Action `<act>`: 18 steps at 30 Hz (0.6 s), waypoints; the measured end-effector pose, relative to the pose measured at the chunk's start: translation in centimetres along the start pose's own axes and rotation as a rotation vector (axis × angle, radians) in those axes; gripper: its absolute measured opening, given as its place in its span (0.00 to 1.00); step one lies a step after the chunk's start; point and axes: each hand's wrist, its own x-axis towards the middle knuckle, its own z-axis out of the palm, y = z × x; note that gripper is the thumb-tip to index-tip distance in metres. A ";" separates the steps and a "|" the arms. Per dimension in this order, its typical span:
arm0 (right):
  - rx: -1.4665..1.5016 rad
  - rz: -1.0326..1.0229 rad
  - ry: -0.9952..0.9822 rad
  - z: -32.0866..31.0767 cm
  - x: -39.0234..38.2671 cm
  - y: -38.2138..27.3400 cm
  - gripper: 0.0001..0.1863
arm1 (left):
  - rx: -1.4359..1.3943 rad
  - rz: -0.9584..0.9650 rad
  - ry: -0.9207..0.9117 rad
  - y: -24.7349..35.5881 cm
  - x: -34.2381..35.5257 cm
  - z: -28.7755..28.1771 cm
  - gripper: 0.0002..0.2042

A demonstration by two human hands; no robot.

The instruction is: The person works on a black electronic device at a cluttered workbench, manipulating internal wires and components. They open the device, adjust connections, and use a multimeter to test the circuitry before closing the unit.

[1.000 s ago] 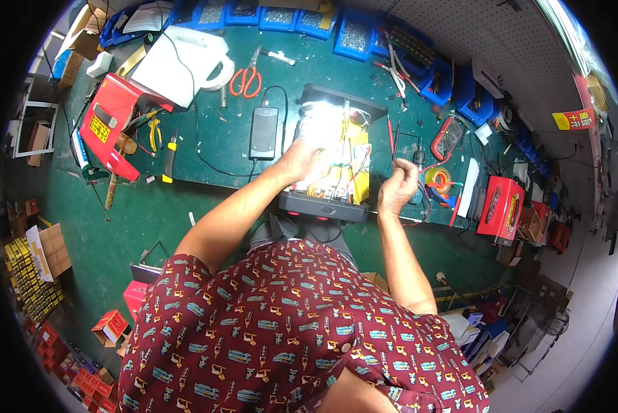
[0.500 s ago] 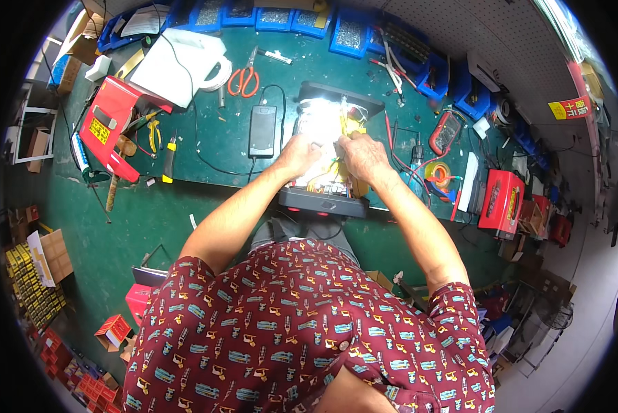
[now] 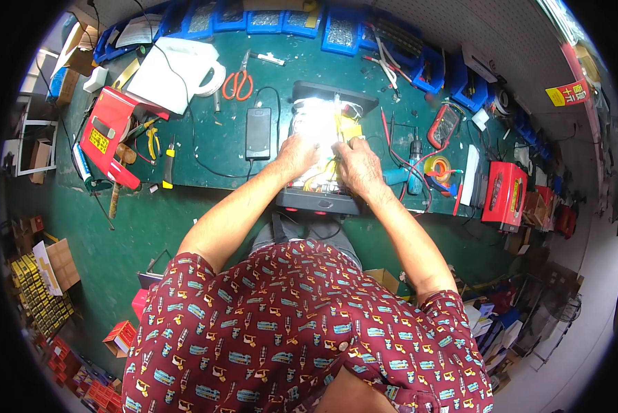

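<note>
Hands [image 3: 298, 154] half-curled over wired box [image 3: 317, 202], hold unclear; right hand [image 3: 360, 165] earlier beside it.

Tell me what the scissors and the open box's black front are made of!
Scissors: grey blades look like metal; smooth, bright orange handles suggest plastic. Black front: dull and evenly dark, so maybe plastic or painted metal.

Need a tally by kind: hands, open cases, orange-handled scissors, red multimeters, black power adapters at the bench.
Hands: 2 (left hand, right hand)
Open case: 1
Orange-handled scissors: 1
Red multimeter: 1
Black power adapter: 1
Total: 6
</note>
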 end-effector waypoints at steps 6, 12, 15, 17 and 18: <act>0.026 0.024 0.030 0.0 -0.4 -0.3 0.18 | -0.003 -0.005 -0.006 0.2 0.1 0.0 0.11; 0.031 0.031 0.048 0.1 -0.5 -0.1 0.19 | 0.065 -0.016 -0.003 1.6 -0.1 -0.4 0.11; 0.031 0.030 0.048 0.2 -0.5 -0.1 0.19 | 0.052 -0.027 -0.012 1.5 -0.1 -0.5 0.11; 0.034 0.033 0.051 0.3 -0.5 0.0 0.19 | 0.069 -0.041 -0.036 1.8 -0.1 -0.6 0.11; 0.035 0.033 0.054 0.3 -0.5 0.0 0.19 | 0.078 -0.048 -0.048 1.9 -0.1 -0.7 0.12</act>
